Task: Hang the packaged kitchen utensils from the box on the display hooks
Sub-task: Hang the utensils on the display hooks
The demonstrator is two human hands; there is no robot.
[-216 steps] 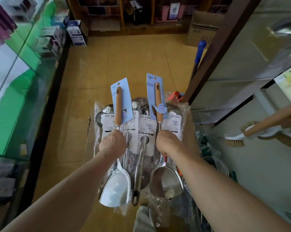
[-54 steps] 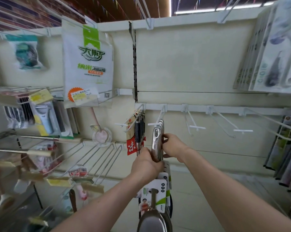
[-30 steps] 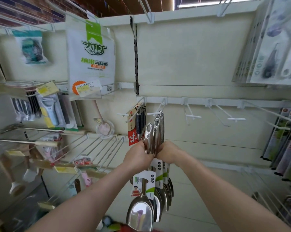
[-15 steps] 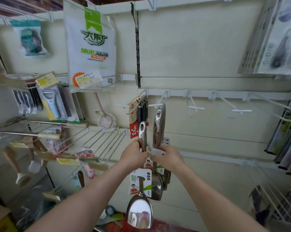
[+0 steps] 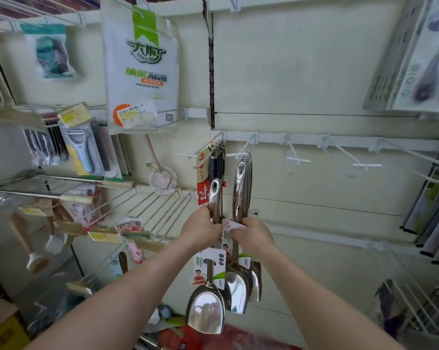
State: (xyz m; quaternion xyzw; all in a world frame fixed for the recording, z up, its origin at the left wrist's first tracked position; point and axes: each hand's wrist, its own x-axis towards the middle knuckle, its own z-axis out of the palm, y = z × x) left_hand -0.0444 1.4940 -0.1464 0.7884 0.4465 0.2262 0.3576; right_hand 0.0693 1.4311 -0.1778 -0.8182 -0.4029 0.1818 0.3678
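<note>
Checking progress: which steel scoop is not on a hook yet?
The frontmost scoop, gripped by the left hand; its handle eye sits free below the hooks; the others hang bunched from one hook.

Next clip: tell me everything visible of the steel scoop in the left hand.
The steel scoop is polished, mirror-like metal: a long flat handle with an oval hanging hole at its top and a deep, square-ended bowl at the bottom. A white and green card with a small pictured figure sits at the neck above the bowl. It is upright, bowl down, on no hook, its hole lower than the nearest hook. The left hand grips the handle midway; its bowl overlaps the hung scoops beside it.
</note>
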